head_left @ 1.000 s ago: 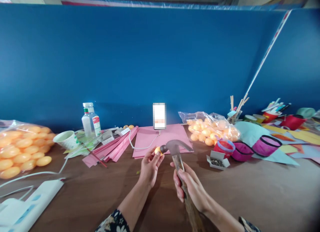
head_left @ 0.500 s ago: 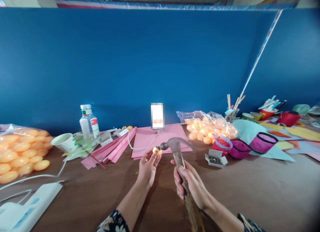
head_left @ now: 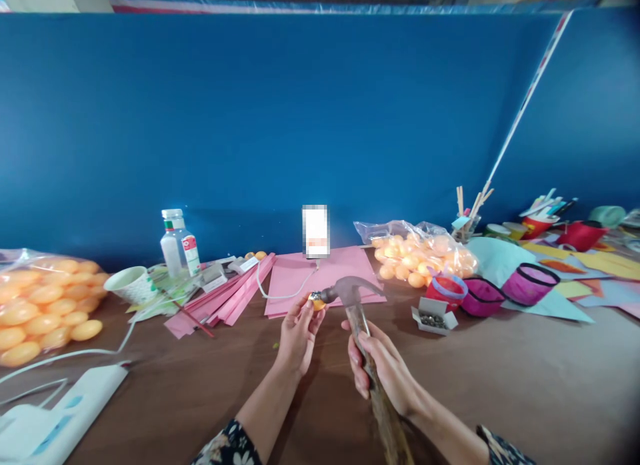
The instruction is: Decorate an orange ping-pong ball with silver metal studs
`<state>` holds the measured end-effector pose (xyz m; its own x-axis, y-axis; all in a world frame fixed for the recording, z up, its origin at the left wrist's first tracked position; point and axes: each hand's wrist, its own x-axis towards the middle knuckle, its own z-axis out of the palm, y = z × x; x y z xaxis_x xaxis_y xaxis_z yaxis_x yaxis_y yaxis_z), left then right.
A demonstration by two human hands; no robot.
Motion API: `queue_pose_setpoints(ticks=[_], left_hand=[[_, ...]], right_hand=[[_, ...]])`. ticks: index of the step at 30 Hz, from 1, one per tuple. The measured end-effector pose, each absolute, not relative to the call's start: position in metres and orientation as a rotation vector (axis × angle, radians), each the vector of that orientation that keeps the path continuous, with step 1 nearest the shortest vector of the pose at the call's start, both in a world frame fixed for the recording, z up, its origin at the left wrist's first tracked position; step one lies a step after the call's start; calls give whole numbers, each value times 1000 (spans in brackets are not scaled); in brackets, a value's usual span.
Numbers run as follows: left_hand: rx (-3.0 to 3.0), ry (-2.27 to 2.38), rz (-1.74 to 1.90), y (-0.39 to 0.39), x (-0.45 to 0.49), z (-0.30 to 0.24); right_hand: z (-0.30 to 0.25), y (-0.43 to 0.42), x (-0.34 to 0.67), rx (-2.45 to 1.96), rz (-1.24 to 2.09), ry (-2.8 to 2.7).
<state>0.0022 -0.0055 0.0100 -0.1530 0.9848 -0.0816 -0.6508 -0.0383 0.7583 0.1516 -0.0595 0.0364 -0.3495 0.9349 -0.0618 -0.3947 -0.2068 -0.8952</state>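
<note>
My left hand pinches a small orange ball between thumb and fingers, held up over the brown table. A dark patch shows on the ball's upper side; its details are too small to tell. My right hand is wrapped round the wooden handle of a claw hammer. The hammer's striking face points left and is at the ball, touching it or very close. Its claw points right. Behind both hands lie pink sheets, with a white cable across them.
Bags of orange balls lie at left and back right. An open box of small metal pieces stands right of the hammer, near magenta cups. At left are a bottle, a paper cup and a power strip.
The hammer head and the ball have come closer together, and the gap between them has narrowed. Both hands keep their grips. The whole view has shifted very slightly.
</note>
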Motion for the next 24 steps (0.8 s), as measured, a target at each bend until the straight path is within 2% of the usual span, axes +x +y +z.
queue_pose_setpoints(ticks=[24], left_hand=[[540,757,1549,-5,3,12]], right_hand=[[40,-60,152,-778,1733,-1017]])
